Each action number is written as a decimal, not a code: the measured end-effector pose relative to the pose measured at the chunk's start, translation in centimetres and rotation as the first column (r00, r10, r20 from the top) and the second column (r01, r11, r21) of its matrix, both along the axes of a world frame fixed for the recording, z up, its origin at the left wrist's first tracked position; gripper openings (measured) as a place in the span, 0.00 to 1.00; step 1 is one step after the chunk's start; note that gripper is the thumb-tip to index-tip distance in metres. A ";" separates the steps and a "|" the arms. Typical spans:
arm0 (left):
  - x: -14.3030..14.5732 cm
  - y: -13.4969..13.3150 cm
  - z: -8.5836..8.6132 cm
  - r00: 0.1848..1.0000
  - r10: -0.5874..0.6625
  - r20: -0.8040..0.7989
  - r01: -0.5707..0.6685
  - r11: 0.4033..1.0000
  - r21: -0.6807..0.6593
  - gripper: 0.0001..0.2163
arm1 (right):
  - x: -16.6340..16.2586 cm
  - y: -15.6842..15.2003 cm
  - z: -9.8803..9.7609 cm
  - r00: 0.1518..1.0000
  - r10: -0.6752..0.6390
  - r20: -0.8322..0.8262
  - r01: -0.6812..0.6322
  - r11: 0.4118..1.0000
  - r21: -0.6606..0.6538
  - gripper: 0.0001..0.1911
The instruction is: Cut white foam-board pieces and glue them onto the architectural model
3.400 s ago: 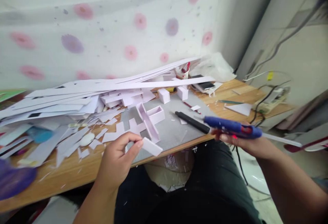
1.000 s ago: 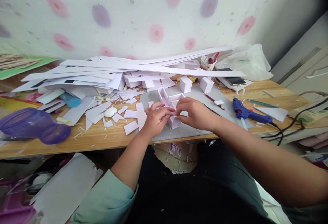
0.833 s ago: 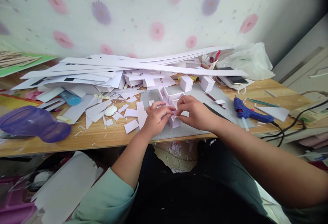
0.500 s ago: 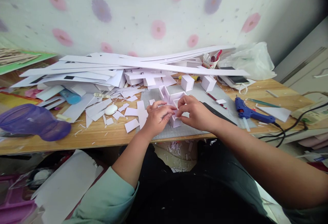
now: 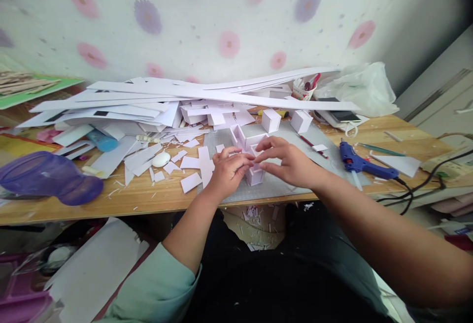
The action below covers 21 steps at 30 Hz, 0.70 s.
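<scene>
A small white foam-board model [image 5: 254, 174] of walled boxes stands on a grey cutting mat [image 5: 281, 185] at the desk's front edge. My left hand [image 5: 226, 171] is curled against the model's left side, fingers pressed on a wall piece. My right hand [image 5: 290, 161] hovers over the model's right side, its fingers stretched out and slightly lifted, the fingertips close to the left hand's. A blue glue gun [image 5: 360, 164] lies on the mat to the right, out of both hands.
A big heap of white board strips and offcuts [image 5: 155, 109] covers the desk's back and left. Two white cubes [image 5: 271, 119] sit behind the model. A purple plastic container [image 5: 48, 176] lies at left. A phone, cup and cables [image 5: 424, 185] crowd the right.
Earlier the right hand held the glue gun and the left a foam piece; the gun now lies on the desk. In the last half second the right hand's fingers lifted and spread off the model.
</scene>
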<state>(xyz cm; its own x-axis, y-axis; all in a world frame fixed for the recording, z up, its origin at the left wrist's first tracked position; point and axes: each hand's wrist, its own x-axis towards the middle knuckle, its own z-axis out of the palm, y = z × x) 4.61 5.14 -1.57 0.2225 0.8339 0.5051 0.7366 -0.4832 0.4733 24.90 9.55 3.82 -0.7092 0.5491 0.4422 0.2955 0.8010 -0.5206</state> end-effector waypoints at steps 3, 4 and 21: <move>0.0 0.0 0.0 1.000 -0.006 0.000 0.006 1.000 -0.001 0.08 | 0.5 0.0 0.1 0.993 -0.059 -0.098 0.050 0.995 -0.090 0.09; 0.0 -0.1 0.0 1.000 -0.010 0.000 0.010 1.000 -0.002 0.08 | 0.6 -0.1 0.1 0.993 -0.080 -0.087 0.072 0.993 -0.090 0.09; -0.2 -0.2 0.1 1.000 -0.030 0.003 0.030 0.999 0.012 0.06 | 0.5 -2.8 -1.9 0.969 -0.163 0.187 0.097 0.942 0.322 0.15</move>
<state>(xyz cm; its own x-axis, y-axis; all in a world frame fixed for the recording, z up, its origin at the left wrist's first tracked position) 4.46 4.90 -1.49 0.2454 0.8207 0.5160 0.7201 -0.5107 0.4698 25.45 6.73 1.92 -0.7349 0.5032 0.4547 0.4828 0.8590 -0.1704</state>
